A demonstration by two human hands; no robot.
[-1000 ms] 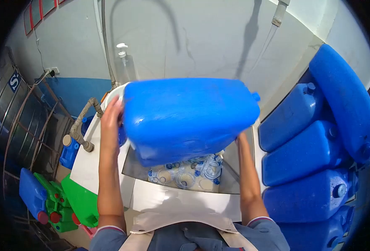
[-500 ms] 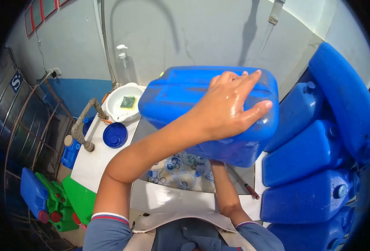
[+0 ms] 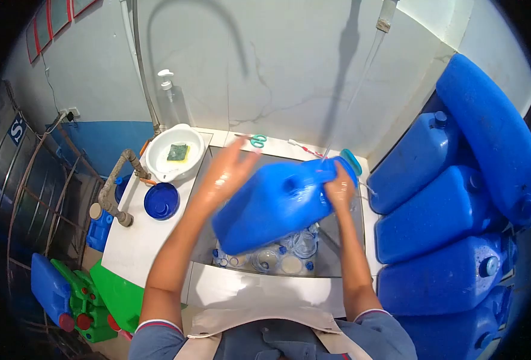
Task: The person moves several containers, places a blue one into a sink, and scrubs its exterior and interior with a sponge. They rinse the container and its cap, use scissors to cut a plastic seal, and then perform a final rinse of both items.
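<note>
A blue plastic jerrycan [image 3: 265, 204] hangs tilted over the sink, its neck end up to the right, slightly smeared by motion. My right hand [image 3: 340, 189] is closed around the can at its handle end, just where the water stream from above comes down. Off the can's left side is my left hand [image 3: 223, 177], wet and blurred, with its fingers apart and nothing in them. Beneath the can, the sink [image 3: 352, 252] holds several clear bottles or cups [image 3: 267, 259] with blue caps among them.
Water falls from a pipe [image 3: 384, 24]. Along the back ledge lie green-handled scissors [image 3: 258, 141] and a toothbrush [image 3: 304, 147]. A white basin [image 3: 187, 135] with a sponge [image 3: 178, 152], a blue lid [image 3: 161, 201] and a pump bottle [image 3: 170, 102] stand left. Blue jerrycans [image 3: 433, 210] line the right.
The jerrycan has come down and turned, from lying sideways high up to hanging tilted over the sink. My left hand has let go of its top and moved left; my right hand has risen into view.
</note>
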